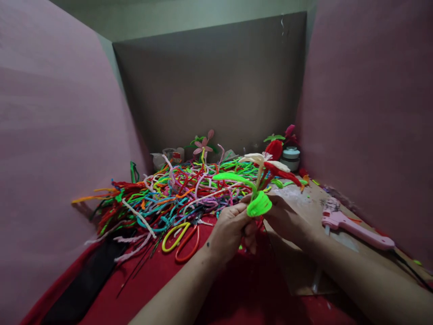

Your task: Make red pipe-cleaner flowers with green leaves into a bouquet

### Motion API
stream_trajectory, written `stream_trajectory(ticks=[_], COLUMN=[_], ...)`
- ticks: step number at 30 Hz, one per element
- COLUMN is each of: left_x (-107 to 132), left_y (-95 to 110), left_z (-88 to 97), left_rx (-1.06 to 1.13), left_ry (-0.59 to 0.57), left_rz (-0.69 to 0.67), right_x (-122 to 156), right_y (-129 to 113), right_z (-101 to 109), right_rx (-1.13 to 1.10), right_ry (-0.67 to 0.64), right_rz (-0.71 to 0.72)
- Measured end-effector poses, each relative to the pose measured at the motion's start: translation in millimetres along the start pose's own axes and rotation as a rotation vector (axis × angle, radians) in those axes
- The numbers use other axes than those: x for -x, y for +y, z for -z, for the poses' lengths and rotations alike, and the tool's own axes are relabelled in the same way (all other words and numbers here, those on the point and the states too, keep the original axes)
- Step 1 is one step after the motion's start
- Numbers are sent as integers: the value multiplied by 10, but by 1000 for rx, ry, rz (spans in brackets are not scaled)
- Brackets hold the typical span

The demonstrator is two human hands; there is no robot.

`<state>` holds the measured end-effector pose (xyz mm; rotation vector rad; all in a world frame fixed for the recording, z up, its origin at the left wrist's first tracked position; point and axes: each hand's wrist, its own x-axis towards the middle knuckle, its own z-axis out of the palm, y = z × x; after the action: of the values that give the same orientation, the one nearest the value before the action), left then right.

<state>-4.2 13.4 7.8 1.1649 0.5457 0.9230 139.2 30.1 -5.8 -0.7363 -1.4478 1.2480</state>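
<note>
A pipe-cleaner flower (pixel 257 159) with white and red petals stands upright between my hands, bright green leaves (pixel 260 205) low on its stem. My left hand (pixel 232 228) is closed around the stem just under the leaves. From the other side, my right hand (pixel 284 215) closes on the same stem; its fingertips are partly hidden behind the leaf and the left hand. Scissors (pixel 187 243) with one yellow and one red handle lie on the red cloth (pixel 158 293), left of my left hand.
A big heap of coloured pipe cleaners (pixel 182 189) spreads behind my hands. To the right, a pink glue gun (pixel 358 230) with a cord lies on a board (pixel 297 266). A small jar (pixel 291 155) and a pink flower (pixel 204 146) stand at the back, between pink side walls (pixel 368 113).
</note>
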Motion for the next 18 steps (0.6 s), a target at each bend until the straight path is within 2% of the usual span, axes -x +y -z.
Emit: stream_trajectory(ticks=[4, 8, 13, 18], left_x=[-19, -18, -25, -39], left_y=[-36, -36, -47, -85], left_z=[6, 21, 50, 65], left_rx=[150, 291, 426, 469], left_ry=[-51, -138, -289, -334], left_rz=[37, 79, 142, 138], right_x=[-4, -14, -23, -27], right_y=[-72, -156, -96, -61], right_z=[26, 20, 52, 69], right_rx=[-16, 75, 79, 10], right_ry=[-36, -64, -110, -161], right_rz=[24, 53, 90, 76])
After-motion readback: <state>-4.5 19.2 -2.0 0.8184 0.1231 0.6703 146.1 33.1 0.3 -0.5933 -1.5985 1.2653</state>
